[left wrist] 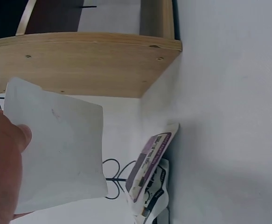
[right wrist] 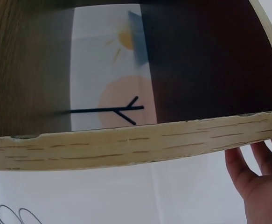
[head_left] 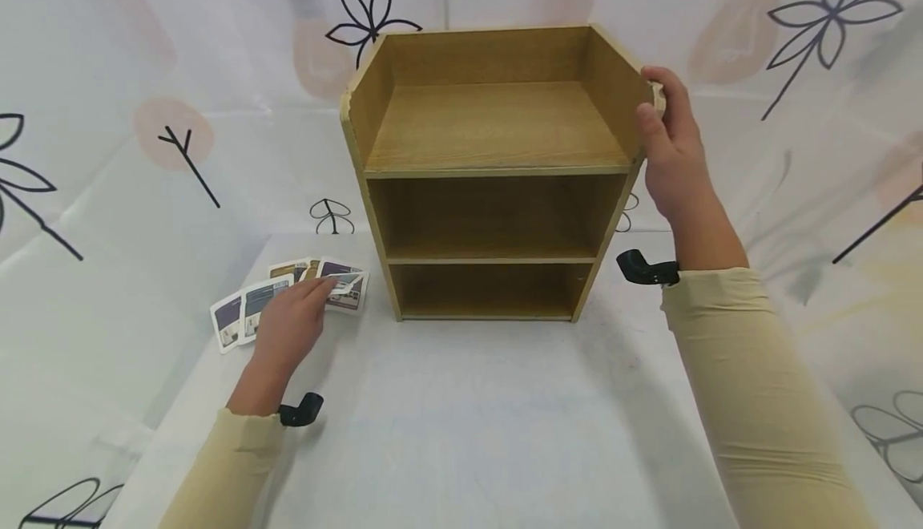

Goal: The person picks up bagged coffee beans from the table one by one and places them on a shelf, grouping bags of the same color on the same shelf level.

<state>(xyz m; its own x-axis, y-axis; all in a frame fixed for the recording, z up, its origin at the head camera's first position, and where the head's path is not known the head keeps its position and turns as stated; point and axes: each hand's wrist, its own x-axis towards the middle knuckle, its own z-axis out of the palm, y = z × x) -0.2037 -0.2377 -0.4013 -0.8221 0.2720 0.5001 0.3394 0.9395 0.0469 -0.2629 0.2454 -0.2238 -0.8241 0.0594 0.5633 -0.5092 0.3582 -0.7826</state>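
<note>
Pale wooden shelving [head_left: 497,170], three tiers high, stood at the far side of a white tabletop [head_left: 469,417], its open front facing the wearer. The person's right hand [head_left: 676,152] grasped the upper edge of its right side panel, thumb towards the inside and fingers around the outside. To the left of the shelving, the left hand [head_left: 292,321] pinched a flat white packet [left wrist: 61,149], which was held up off the tabletop; its plain side faced the left wrist camera. Several printed packets [head_left: 263,304] with purple and dark blue labels lay overlapping just beside and beyond that hand, near the shelving's left foot. Both arms wore cream sleeves [head_left: 757,385] and black wrist devices [head_left: 301,410]. Behind everything hung a pale sheet [head_left: 238,24] patterned with line-drawn leaves and flowers
</note>
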